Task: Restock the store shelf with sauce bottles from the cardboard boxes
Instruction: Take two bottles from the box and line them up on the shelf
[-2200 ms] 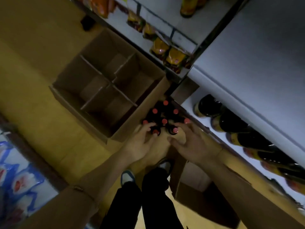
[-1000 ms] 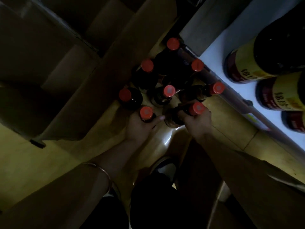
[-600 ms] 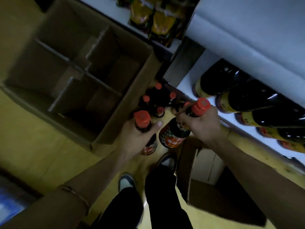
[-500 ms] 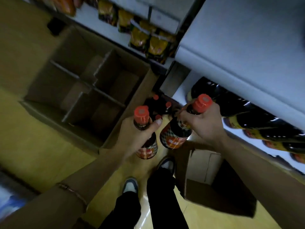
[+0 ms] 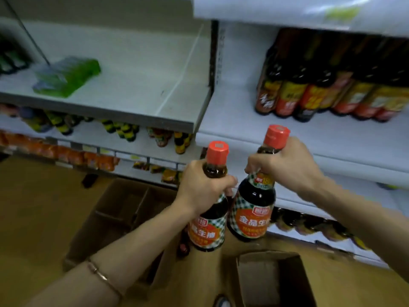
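Note:
My left hand (image 5: 202,188) grips the neck of a dark sauce bottle (image 5: 208,229) with a red cap and an orange checked label. My right hand (image 5: 285,165) grips the neck of a second, matching bottle (image 5: 253,213). Both bottles hang upright side by side, almost touching, in front of the white shelf (image 5: 332,138). That shelf holds a row of dark sauce bottles (image 5: 327,96) at the back right, with bare board in front of them. Below, on the floor, lies an open cardboard box with dividers (image 5: 115,218), and a red-capped bottle (image 5: 183,248) shows behind the left-hand bottle.
A smaller open cardboard box (image 5: 272,278) stands on the floor near my feet. The grey shelf (image 5: 132,96) to the left carries a green packet (image 5: 66,76). Lower shelves hold small yellow and orange packets (image 5: 124,129). A black upright post (image 5: 213,56) divides the two shelf bays.
Both hands took a bottle from the cluster on the floor and have lifted them to shelf height. My view has swung up from the floor to the shelves.

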A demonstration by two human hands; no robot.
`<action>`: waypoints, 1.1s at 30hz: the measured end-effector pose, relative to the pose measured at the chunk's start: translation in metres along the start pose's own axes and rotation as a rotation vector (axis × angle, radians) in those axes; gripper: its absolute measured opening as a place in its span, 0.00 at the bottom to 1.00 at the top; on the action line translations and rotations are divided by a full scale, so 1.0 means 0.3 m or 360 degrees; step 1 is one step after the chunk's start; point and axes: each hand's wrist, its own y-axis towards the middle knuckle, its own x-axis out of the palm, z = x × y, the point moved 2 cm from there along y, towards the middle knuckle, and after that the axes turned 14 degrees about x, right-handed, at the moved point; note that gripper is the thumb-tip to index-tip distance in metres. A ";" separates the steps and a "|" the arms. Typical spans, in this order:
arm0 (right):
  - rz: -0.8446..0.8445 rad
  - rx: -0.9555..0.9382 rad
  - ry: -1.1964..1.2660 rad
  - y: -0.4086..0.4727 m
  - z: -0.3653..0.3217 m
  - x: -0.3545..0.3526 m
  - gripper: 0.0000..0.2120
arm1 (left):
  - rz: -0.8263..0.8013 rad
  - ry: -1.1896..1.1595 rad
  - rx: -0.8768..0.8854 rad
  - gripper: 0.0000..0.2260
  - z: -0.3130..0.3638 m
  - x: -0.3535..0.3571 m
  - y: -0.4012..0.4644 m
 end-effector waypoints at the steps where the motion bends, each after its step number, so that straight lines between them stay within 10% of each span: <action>1: 0.0065 -0.0009 0.0010 -0.028 -0.027 -0.067 0.12 | -0.0035 -0.0011 0.0043 0.08 0.057 0.019 0.024; 33: 0.1112 -0.0028 0.0094 -0.814 0.783 -1.809 0.10 | -0.0991 -0.0517 0.0727 0.07 1.335 1.657 -0.042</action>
